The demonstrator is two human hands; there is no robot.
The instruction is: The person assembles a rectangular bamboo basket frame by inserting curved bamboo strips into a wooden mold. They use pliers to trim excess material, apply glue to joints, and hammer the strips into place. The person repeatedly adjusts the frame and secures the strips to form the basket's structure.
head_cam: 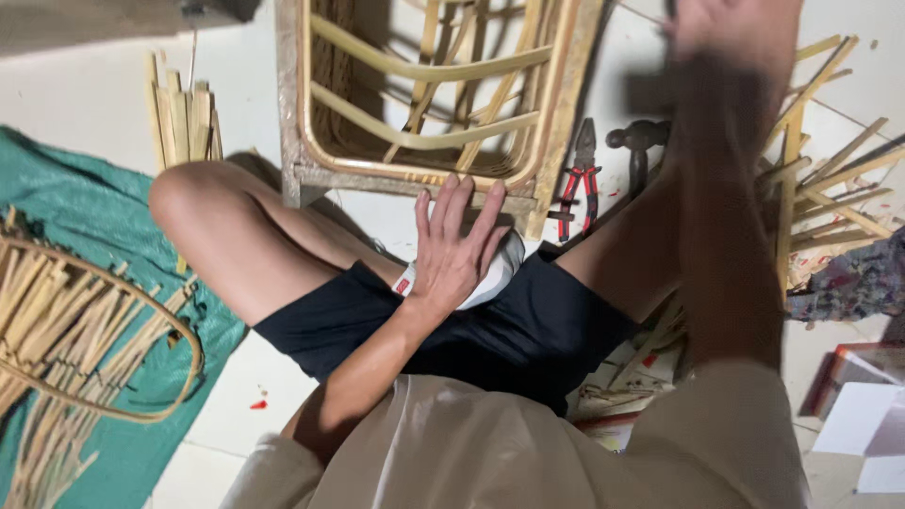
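My left hand [454,250] lies flat with its fingers spread. The palm rests on a white rounded object [497,271] in my lap, and the fingertips reach the near edge of a rattan frame [419,151] that stands on the floor in front of me. My right arm is raised and blurred by motion. My right hand [731,33] is at the top edge of the view, above the floor to the right of the frame. Whether it holds anything is hidden by the blur. I sit cross-legged in dark shorts.
Red-handled pliers [580,184] and a dark hammer [636,141] lie on the white floor right of the frame. Loose bamboo strips [830,188] are piled at the right, more strips [184,118] at the upper left. A bent cane hoop [141,302] lies on a green cloth [85,203].
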